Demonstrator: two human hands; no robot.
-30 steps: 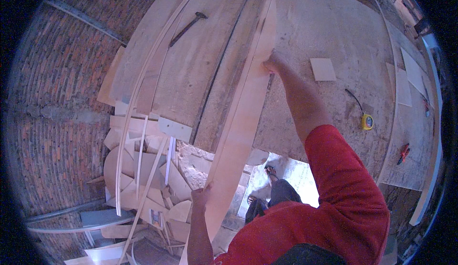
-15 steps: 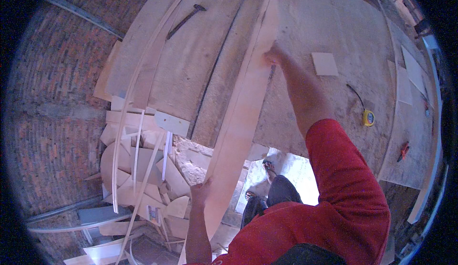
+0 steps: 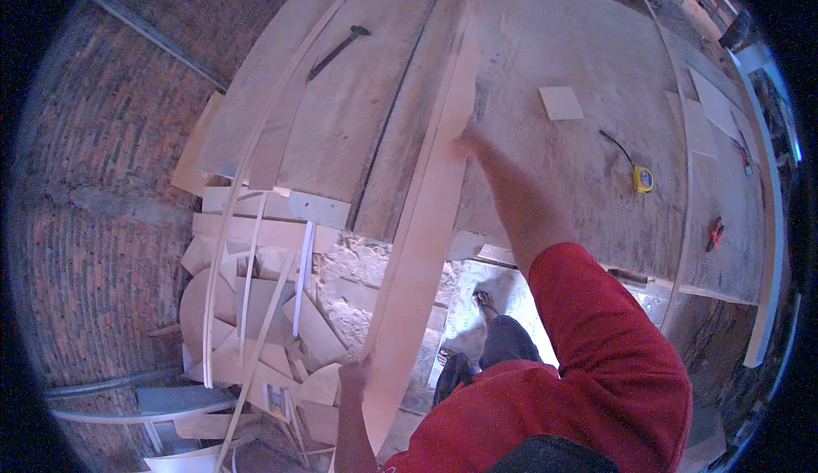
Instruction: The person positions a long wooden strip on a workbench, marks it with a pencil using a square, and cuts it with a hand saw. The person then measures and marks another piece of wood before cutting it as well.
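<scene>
A long, pale wooden board (image 3: 415,256) runs from the far side of the large worktable (image 3: 554,43) over its near edge toward me. My left hand (image 3: 354,377) is closed on the board's left edge at the near end, which sticks out past the table. Farther up, my right hand (image 3: 467,142) grips the right edge with the arm stretched out; its fingers are slightly blurred and partly hidden. Beside the board, a dark straight groove (image 3: 394,115) crosses the tabletop.
A hammer (image 3: 339,52) lies at the far left. On the right are a square wood piece (image 3: 561,103), a yellow tape measure (image 3: 642,180) and a red-handled tool (image 3: 714,234). Scrap panels (image 3: 256,302) and long thin strips (image 3: 223,243) crowd the left, near a brick floor (image 3: 94,243).
Both hands have come nearer to me along with the board, which has slid back across the table. The view has tilted slightly, so the table sits higher in it.
</scene>
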